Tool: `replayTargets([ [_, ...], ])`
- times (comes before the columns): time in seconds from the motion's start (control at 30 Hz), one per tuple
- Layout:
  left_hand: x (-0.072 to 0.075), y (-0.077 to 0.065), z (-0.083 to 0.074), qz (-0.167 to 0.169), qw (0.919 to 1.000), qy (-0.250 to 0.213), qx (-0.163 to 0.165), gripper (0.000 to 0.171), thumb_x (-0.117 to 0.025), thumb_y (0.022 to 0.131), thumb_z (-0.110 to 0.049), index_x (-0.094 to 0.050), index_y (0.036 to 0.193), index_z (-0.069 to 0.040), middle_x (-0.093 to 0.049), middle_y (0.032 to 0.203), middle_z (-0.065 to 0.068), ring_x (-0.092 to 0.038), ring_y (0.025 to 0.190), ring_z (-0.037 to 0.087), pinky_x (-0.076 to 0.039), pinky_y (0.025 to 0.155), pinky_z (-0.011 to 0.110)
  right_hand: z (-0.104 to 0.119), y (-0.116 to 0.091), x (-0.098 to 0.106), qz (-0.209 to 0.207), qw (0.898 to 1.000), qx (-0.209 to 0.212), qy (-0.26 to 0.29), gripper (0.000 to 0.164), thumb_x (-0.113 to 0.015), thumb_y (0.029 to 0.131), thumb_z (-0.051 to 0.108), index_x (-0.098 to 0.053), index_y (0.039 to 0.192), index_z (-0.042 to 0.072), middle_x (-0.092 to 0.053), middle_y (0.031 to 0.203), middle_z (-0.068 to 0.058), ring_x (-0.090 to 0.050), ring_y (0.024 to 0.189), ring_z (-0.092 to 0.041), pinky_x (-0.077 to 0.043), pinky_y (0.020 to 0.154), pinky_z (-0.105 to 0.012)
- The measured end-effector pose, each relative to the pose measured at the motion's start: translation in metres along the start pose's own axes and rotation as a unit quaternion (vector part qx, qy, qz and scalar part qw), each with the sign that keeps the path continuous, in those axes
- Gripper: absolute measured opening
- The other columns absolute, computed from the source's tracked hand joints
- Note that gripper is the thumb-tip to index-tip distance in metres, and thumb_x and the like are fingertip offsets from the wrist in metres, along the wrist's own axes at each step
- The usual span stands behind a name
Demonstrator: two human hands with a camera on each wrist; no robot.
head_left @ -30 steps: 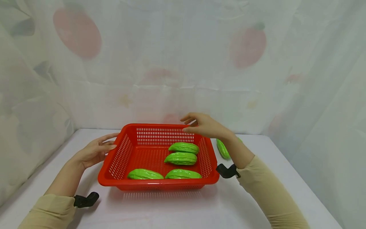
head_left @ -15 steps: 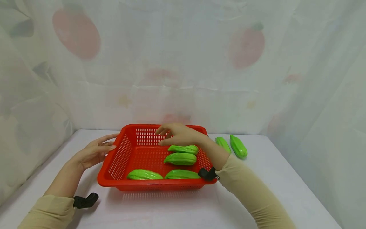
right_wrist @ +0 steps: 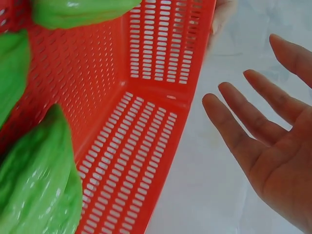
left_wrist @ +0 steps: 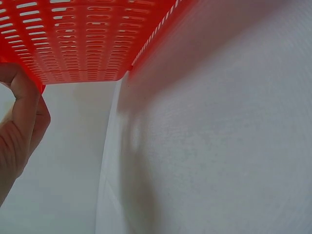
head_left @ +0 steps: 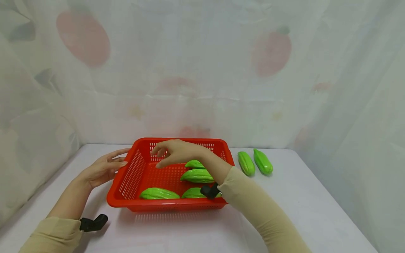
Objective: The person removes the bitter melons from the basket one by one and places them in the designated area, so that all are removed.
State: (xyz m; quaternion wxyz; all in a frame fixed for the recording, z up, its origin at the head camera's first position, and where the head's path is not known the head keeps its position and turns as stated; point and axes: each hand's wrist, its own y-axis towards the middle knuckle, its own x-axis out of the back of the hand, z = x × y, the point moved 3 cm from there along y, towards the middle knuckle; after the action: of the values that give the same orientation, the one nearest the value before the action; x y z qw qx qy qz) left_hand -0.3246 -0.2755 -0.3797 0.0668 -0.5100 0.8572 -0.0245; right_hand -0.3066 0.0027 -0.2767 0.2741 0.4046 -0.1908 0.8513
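Note:
My left hand (head_left: 102, 168) holds the left rim of a red perforated plastic basket (head_left: 164, 203), its thumb at the rim. In the left wrist view, curled fingers (left_wrist: 24, 105) show at the basket's edge. Above the basket's inside, toward its back left, hovers my right hand (head_left: 178, 151), holding nothing; the right wrist view has its fingers spread apart. Several glossy green bitter melons lie in the basket: one (head_left: 159, 193) at the front left, another (head_left: 192, 193) beside it, and two more (head_left: 197, 175) on the right, partly covered by my right forearm.
Two further bitter melons lie on the white-covered table (head_left: 303, 200) right of the basket, one nearer it (head_left: 246, 163) and one farther right (head_left: 263, 161). Pale fabric curtains (head_left: 202, 70) with faded fruit prints enclose the back and sides.
My right hand has moved left from the basket's back right corner to over its left half, uncovering the two melons on the table. My left hand stays at the rim.

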Motion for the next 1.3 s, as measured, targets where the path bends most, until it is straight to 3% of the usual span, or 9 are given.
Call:
replayTargets([
  [0.33,0.001,-0.002,-0.001,0.01,0.9999,0.002,-0.003,0.044,-0.047,0.103,-0.012,-0.036,0.143,-0.026,-0.07,0.115,-0.01,-0.068,0.098,0.009,-0.059,0.087,0.031,0.006,0.021,-0.018,0.111,0.99,-0.012,-0.082,0.048,-0.069,0.091,0.034,-0.055,0.135,0.02,-0.063,0.127,0.003,-0.059,0.114,-0.008,-0.05,0.093,-0.022],
  [0.57,0.002,-0.006,-0.002,0.009,1.0,0.0,-0.003,0.045,-0.047,0.103,-0.012,-0.035,0.144,-0.025,-0.07,0.115,-0.009,-0.068,0.099,0.009,-0.059,0.088,0.031,0.005,0.029,-0.029,0.167,0.984,-0.03,-0.064,0.054,-0.068,0.092,0.032,-0.051,0.14,0.013,-0.059,0.134,-0.001,-0.06,0.114,-0.009,-0.053,0.09,-0.021],
  [1.07,0.001,-0.006,-0.001,0.003,1.0,0.003,-0.002,0.043,-0.047,0.103,-0.012,-0.039,0.142,-0.028,-0.069,0.114,-0.01,-0.067,0.099,0.008,-0.059,0.088,0.031,0.002,0.038,-0.044,0.178,0.98,-0.044,-0.073,0.056,-0.068,0.092,0.03,-0.049,0.141,0.011,-0.059,0.138,-0.009,-0.062,0.11,-0.01,-0.056,0.089,-0.026],
  [1.17,0.001,-0.007,-0.001,0.004,1.0,0.008,-0.003,0.044,-0.047,0.103,-0.012,-0.038,0.142,-0.028,-0.069,0.114,-0.011,-0.067,0.099,0.008,-0.059,0.088,0.031,0.001,0.039,-0.047,0.184,0.98,-0.049,-0.057,0.058,-0.068,0.092,0.03,-0.047,0.142,0.01,-0.058,0.138,-0.008,-0.062,0.11,-0.01,-0.056,0.094,-0.03],
  [1.3,0.0,-0.007,-0.002,-0.002,0.9999,0.013,-0.001,0.046,-0.048,0.103,-0.013,-0.035,0.144,-0.027,-0.07,0.115,-0.011,-0.068,0.1,0.008,-0.059,0.088,0.031,-0.001,0.039,-0.053,0.193,0.979,-0.053,-0.038,0.06,-0.069,0.091,0.03,-0.046,0.143,0.01,-0.058,0.137,-0.005,-0.061,0.109,-0.008,-0.056,0.093,-0.028],
])
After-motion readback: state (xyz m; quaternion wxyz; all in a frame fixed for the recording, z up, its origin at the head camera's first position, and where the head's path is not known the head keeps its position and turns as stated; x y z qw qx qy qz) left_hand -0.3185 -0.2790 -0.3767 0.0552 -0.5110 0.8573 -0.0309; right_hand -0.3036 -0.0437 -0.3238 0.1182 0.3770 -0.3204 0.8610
